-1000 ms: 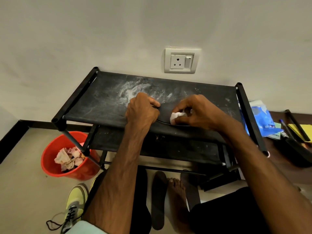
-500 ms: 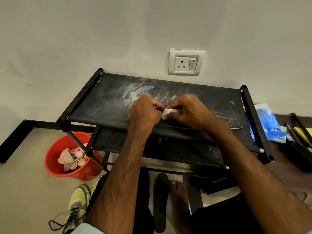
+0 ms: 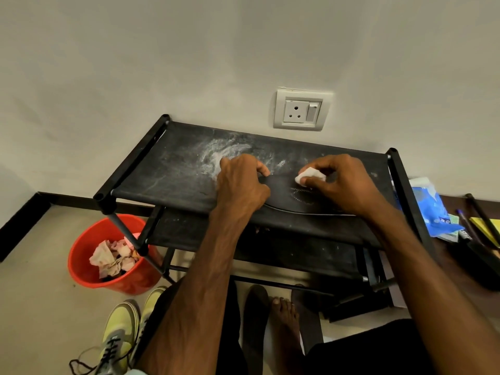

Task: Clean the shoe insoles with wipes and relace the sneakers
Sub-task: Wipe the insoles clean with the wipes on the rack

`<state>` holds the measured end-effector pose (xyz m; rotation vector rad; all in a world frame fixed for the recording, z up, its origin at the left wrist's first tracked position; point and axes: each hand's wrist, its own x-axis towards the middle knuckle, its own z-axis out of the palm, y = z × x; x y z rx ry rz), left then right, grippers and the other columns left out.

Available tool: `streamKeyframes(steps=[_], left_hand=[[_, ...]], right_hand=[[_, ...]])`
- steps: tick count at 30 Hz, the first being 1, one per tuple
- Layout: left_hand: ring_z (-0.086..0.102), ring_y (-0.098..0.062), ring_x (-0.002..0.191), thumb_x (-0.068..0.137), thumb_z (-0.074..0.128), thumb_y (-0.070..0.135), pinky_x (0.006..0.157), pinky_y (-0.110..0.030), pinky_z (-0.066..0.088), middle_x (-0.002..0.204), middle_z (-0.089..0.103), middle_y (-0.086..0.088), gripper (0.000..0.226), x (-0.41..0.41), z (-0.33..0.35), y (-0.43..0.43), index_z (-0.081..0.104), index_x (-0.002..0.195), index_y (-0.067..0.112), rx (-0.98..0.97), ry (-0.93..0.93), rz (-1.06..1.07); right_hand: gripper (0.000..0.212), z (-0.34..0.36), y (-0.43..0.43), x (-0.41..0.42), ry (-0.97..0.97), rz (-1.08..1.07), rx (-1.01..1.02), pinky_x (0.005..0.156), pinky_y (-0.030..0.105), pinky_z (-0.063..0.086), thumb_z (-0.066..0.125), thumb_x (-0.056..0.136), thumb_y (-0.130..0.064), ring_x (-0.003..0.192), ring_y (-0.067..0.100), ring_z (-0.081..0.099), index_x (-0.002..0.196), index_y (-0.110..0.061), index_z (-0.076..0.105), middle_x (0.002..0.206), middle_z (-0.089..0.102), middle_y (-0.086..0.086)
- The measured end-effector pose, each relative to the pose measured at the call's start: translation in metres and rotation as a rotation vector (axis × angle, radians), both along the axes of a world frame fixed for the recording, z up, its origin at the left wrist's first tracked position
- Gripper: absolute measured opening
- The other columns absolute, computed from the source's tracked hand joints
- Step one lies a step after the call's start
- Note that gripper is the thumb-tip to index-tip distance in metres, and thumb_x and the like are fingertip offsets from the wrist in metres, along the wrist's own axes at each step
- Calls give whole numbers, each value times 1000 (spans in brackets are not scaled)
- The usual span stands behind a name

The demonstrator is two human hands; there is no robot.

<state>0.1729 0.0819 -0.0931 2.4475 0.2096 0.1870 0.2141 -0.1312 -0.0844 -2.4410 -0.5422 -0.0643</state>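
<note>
My right hand [image 3: 349, 185] has slid its wipe [image 3: 311, 175] rightward, away from my left hand [image 3: 240, 185], along the black insole [image 3: 284, 196] at the front edge of the rack's top shelf [image 3: 167, 169]. Right fingers pinch the wipe; left fingers curl over the insole's left end, pinning it. I judge cleaning midway: crumpled wipes sit in the red bucket [image 3: 81, 255], a second insole [image 3: 255, 315] lies on the floor, and the yellow sneakers [image 3: 119, 331] trail a loose lace.

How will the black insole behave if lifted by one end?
Probably floppy: the insole is thin, flat on the rack. Likely light, apt to slide: the left hand holds its end while the right hand presses the wipe down.
</note>
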Motion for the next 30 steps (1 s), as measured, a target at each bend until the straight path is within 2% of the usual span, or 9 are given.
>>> streamKeyframes(steps=[3, 6, 10, 15, 20, 23, 26, 30], left_hand=[[48, -21, 125, 79, 82, 26, 99, -34, 42, 117, 70, 7, 29, 0, -1, -3, 75, 107, 28, 27, 15, -85], [50, -21, 125, 80, 82, 28, 101, -38, 45, 121, 68, 6, 31, -1, -3, -6, 74, 110, 29, 40, 61, -95], [52, -22, 123, 79, 83, 27, 101, -42, 49, 121, 68, 5, 32, -1, -1, -8, 74, 109, 31, 36, 90, -49], [57, -20, 118, 76, 86, 20, 99, -45, 51, 116, 70, 6, 31, -1, -1, -11, 75, 103, 30, 4, 100, -8], [56, -21, 120, 78, 85, 18, 100, -45, 50, 122, 68, 3, 32, -2, 2, -14, 74, 107, 28, 10, 114, -10], [55, -23, 121, 80, 84, 21, 100, -44, 50, 124, 67, 1, 32, -3, 3, -14, 74, 109, 29, 27, 118, -14], [54, -23, 122, 80, 83, 24, 101, -44, 48, 125, 66, 1, 32, -4, 5, -12, 74, 109, 30, 30, 123, -13], [53, -23, 122, 80, 84, 24, 101, -43, 48, 126, 65, 1, 36, -5, 7, -12, 73, 113, 30, 27, 143, -16]], right_hand=[[15, -3, 15, 6, -17, -6, -41, 78, 31, 54, 79, 87, -34, 86, 7, 65, 101, -31, 79, 98, 72, -11], [18, -8, 28, 13, -6, -24, -146, 78, 40, 57, 77, 88, -36, 85, 15, 65, 105, -29, 78, 99, 73, -5], [15, -6, 30, 11, 52, 72, -189, 77, 40, 58, 75, 88, -31, 82, 14, 67, 101, -26, 79, 94, 75, -4], [12, 8, 19, -8, 177, 230, -303, 74, 43, 58, 78, 87, -36, 78, 9, 66, 94, -26, 78, 86, 73, -8], [19, 5, 21, -1, 113, 116, -305, 74, 39, 57, 79, 84, -39, 80, 10, 64, 102, -33, 78, 89, 71, -12], [22, 1, 37, 12, 29, 15, -259, 81, 45, 59, 78, 86, -33, 89, 18, 68, 107, -29, 78, 104, 75, -3], [29, 0, 46, 18, 35, 9, -282, 87, 46, 58, 76, 89, -26, 98, 21, 67, 117, -21, 75, 118, 73, 2], [14, 11, 39, 9, 130, 174, -314, 81, 44, 59, 77, 88, -25, 85, 11, 66, 102, -23, 80, 101, 75, -3]])
